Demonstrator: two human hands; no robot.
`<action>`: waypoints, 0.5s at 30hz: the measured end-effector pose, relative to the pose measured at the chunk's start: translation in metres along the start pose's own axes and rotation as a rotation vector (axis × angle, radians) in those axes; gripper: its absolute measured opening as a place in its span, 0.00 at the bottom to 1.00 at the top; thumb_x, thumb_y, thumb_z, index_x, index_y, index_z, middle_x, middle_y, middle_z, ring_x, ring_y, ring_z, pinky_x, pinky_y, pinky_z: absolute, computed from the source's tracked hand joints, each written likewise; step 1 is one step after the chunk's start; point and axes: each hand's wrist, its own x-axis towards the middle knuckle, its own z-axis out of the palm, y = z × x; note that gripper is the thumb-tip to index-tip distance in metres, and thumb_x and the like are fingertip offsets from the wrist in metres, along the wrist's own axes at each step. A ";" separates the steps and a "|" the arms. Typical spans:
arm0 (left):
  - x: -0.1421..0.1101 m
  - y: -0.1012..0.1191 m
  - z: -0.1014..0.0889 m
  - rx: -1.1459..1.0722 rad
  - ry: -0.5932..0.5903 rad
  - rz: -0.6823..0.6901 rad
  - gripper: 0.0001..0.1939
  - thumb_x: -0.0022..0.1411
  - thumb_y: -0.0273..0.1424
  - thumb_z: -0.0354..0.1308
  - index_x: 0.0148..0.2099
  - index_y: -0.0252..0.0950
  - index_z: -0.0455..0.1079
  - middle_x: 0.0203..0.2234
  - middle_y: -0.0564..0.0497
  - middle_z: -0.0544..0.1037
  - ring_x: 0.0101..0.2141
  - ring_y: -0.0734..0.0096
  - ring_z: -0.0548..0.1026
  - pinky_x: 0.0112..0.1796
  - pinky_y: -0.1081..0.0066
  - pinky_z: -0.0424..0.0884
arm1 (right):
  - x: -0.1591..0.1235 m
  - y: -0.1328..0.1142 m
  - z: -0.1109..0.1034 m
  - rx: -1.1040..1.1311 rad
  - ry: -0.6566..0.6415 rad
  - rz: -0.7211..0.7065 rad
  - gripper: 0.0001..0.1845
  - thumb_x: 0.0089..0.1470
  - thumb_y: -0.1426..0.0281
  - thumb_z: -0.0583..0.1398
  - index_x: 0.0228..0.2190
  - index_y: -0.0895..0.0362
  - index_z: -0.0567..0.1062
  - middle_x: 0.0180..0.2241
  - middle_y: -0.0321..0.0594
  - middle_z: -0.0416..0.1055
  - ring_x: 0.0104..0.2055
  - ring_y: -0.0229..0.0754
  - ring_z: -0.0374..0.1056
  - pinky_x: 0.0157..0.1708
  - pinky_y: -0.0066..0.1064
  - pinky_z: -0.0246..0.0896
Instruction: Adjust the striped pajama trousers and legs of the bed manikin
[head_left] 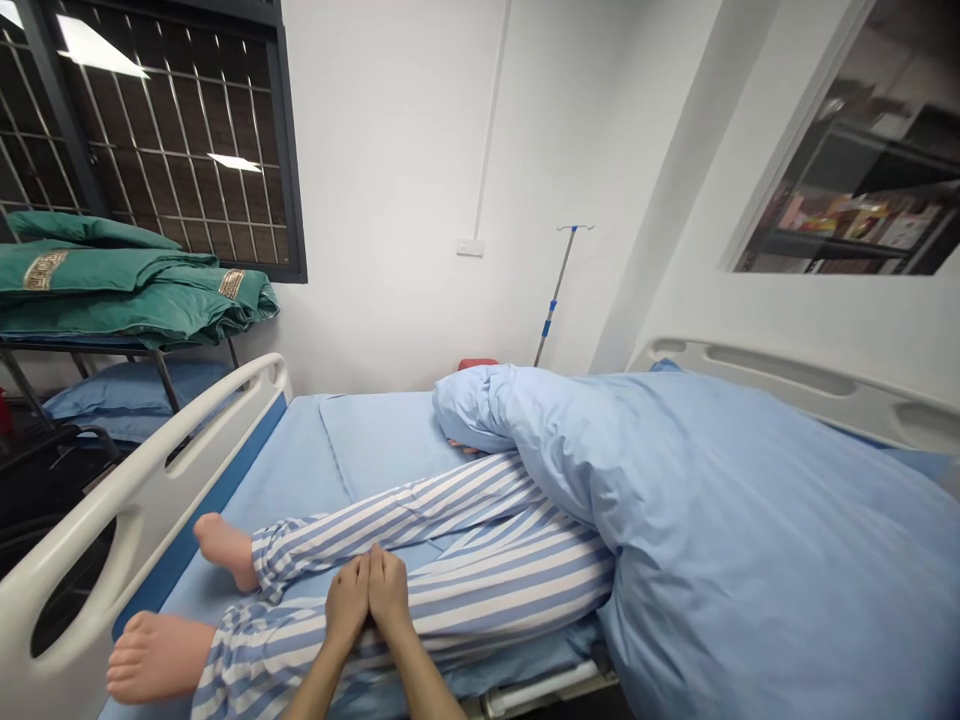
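While left hand (348, 600) and right hand (388, 595) are curling half-closed on trousers (510, 590), grip unclear, leg (289, 640) is seeming heavy, cloth soft; ankle (201, 658) is offering hold.

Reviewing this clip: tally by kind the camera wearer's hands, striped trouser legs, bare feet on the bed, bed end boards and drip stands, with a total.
Hands, left hand and right hand: 2
Striped trouser legs: 2
Bare feet: 2
End boards: 2
Drip stand: 1
Total: 9
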 end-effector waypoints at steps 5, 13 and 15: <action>0.013 0.042 -0.012 -0.214 -0.037 0.129 0.18 0.57 0.40 0.44 0.19 0.37 0.61 0.16 0.53 0.69 0.23 0.71 0.66 0.29 0.72 0.60 | 0.003 0.009 -0.001 0.157 0.008 -0.010 0.30 0.60 0.56 0.41 0.24 0.58 0.75 0.25 0.47 0.74 0.27 0.42 0.67 0.26 0.28 0.54; -0.006 0.038 0.007 -0.395 0.182 -0.033 0.19 0.56 0.43 0.43 0.20 0.38 0.60 0.16 0.52 0.68 0.22 0.71 0.64 0.27 0.71 0.59 | 0.006 0.006 -0.004 0.118 0.068 0.031 0.29 0.59 0.56 0.44 0.16 0.57 0.68 0.17 0.41 0.68 0.20 0.38 0.60 0.22 0.28 0.50; -0.010 0.022 0.013 -0.282 0.147 -0.029 0.19 0.56 0.43 0.43 0.23 0.38 0.64 0.19 0.50 0.73 0.24 0.68 0.68 0.29 0.70 0.60 | 0.006 0.006 -0.004 0.119 0.073 0.048 0.28 0.58 0.56 0.45 0.15 0.57 0.67 0.16 0.39 0.66 0.19 0.37 0.58 0.22 0.28 0.49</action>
